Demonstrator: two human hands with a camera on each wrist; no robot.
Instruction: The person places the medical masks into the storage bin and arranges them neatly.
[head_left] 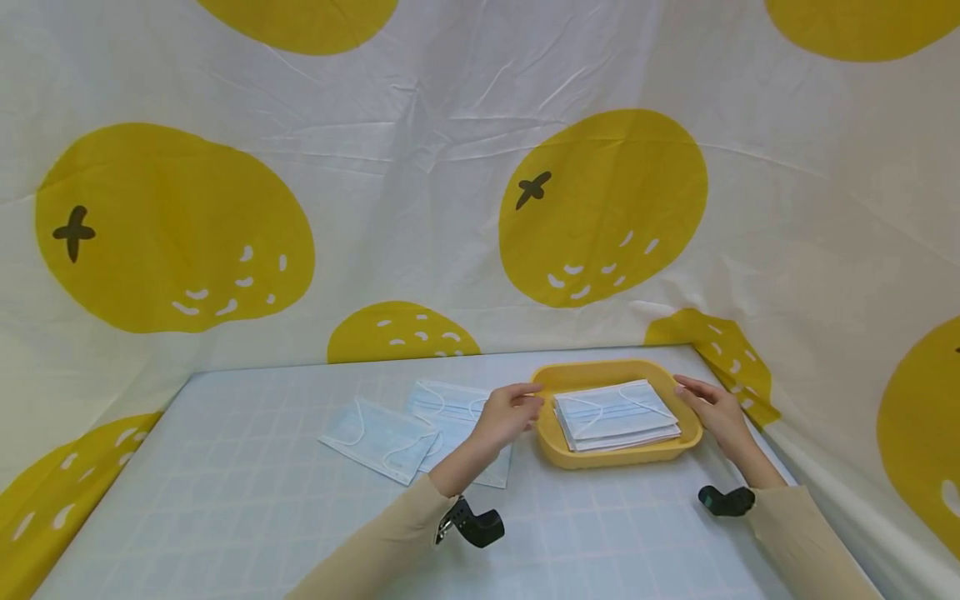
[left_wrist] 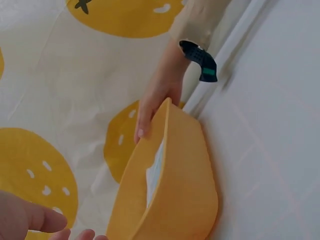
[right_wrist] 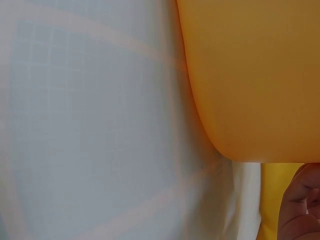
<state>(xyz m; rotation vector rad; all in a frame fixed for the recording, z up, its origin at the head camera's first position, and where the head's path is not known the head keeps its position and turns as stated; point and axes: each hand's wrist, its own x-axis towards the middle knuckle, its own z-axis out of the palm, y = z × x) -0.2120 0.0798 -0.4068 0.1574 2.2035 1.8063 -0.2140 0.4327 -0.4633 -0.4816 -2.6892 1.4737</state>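
Note:
A yellow plastic basket (head_left: 551, 446) stands at the right of the table with a stack of light blue face masks (head_left: 615, 412) inside. My left hand (head_left: 504, 417) is at the basket's left end, its fingertips by the rim. In the left wrist view the thumb (left_wrist: 47, 220) of that hand is apart from the basket wall. At the right end my right hand (head_left: 716, 412) has its fingers against the rim, loosely bent. The basket wall partly hides these fingers in the right wrist view. More face masks (head_left: 382, 437) lie overlapping on the table, left of the basket.
A pale, faintly checked cloth covers the table (head_left: 225, 500). Behind it and at the sides hangs a white curtain (head_left: 420, 208) with large yellow fruit prints. The basket stands near the table's back right corner. Each wrist bears a dark camera (head_left: 480, 527).

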